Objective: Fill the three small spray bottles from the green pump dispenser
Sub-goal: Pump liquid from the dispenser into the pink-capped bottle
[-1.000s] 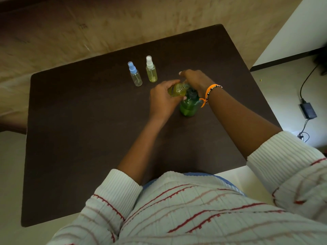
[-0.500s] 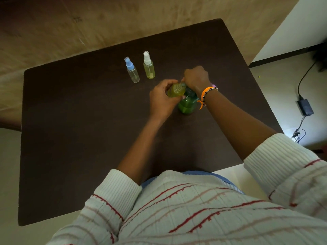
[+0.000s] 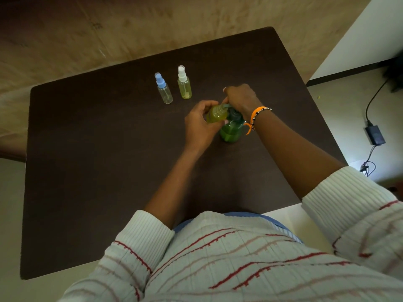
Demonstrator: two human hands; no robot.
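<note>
Frame centre: left hand point(image 3: 201, 125) grips uncapped yellow-green spray bottle point(image 3: 216, 114) by its body under the spout; right hand point(image 3: 241, 98) curled over green pump dispenser point(image 3: 231, 130) head. Bottle likely light, slick plastic.

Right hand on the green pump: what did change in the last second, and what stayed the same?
The right hand went from open fingers to a fist on the pump of the green dispenser. The left hand still holds the small bottle at the spout. The two capped bottles have not moved.

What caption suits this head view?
Left hand holds a small bottle at the green pump dispenser; right hand presses.
</note>
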